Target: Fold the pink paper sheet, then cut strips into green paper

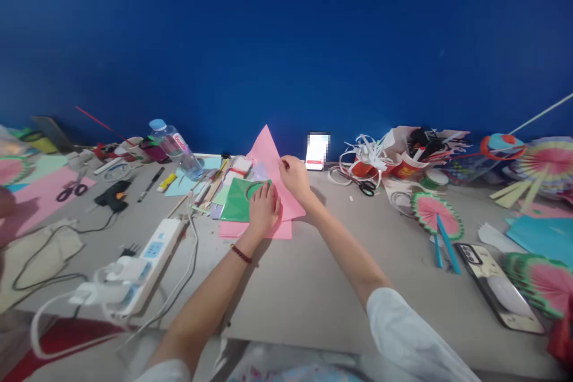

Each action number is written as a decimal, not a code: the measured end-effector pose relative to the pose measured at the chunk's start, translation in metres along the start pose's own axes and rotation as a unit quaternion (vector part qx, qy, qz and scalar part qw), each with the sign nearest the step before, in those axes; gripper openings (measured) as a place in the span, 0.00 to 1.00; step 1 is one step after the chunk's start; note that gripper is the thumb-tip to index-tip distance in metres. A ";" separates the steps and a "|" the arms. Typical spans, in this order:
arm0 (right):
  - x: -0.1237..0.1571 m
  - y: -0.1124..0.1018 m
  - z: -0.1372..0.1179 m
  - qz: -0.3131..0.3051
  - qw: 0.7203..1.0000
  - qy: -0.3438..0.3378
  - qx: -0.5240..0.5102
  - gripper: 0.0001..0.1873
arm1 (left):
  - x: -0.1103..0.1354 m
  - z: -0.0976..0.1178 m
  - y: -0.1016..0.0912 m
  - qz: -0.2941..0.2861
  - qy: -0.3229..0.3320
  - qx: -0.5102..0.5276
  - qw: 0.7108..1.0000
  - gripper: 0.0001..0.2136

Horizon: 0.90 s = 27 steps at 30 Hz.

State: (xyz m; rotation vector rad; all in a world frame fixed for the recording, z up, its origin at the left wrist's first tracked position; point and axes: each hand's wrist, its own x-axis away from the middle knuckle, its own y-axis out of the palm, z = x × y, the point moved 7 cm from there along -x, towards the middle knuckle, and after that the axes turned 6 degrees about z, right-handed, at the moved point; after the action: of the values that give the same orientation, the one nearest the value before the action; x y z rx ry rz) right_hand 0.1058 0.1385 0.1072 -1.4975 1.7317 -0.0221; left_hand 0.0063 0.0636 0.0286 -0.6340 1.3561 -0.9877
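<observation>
My left hand (264, 210) lies flat, fingers stretched out, on a glossy green packet (235, 204) that looks like coloured paper. A dark ring shape shows just beyond its fingertips. Pink paper (265, 146) stands raised in a peak behind the packet, and more pink paper sticks out below it. With fingers closed, my right hand (295, 180) grips the edge of the raised pink sheet. The fingertips of that hand are partly hidden. Paper scraps and sticks (210, 186) lie just left of the packet.
On the left are a power strip (152, 262), glue gun (114, 196), scissors (73, 188) and water bottle (179, 149). A lit phone (317, 152) leans on the blue wall. To the right are black-handled scissors (367, 188), cups, paper fans (437, 215) and another phone (496, 292).
</observation>
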 end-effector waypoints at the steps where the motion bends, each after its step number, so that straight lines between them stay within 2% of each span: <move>1: -0.004 -0.005 -0.002 0.005 1.000 -0.005 0.002 0.12 | 0.000 -0.001 0.001 -0.002 -0.006 -0.002 1.000 0.22; 5: -0.013 -0.028 -0.013 0.023 0.999 -0.035 -0.007 0.11 | 0.001 -0.005 0.005 -0.017 -0.024 -0.012 1.000 0.21; 10: -0.014 -0.065 -0.023 0.064 0.996 -0.060 -0.030 0.11 | 0.000 -0.004 0.007 -0.039 -0.021 -0.027 0.999 0.17; 17: -0.003 -0.129 -0.021 0.142 0.988 -0.055 -0.023 0.10 | 0.000 -0.004 0.006 -0.015 -0.015 -0.032 0.999 0.16; 23: 0.017 -0.174 0.010 0.199 0.980 0.002 -0.027 0.10 | 0.000 -0.004 0.006 -0.014 -0.011 -0.026 1.000 0.16; 27: 0.045 -0.186 0.045 0.162 0.981 0.087 -0.055 0.12 | 0.000 0.000 0.001 -0.009 -0.007 -0.030 0.999 0.16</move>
State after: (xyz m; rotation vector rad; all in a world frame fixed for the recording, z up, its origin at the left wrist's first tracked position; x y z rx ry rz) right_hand 0.2854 0.0687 0.1458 -1.3059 2.1310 0.1176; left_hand 0.0063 0.0640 0.0280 -0.6989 1.3743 -0.9581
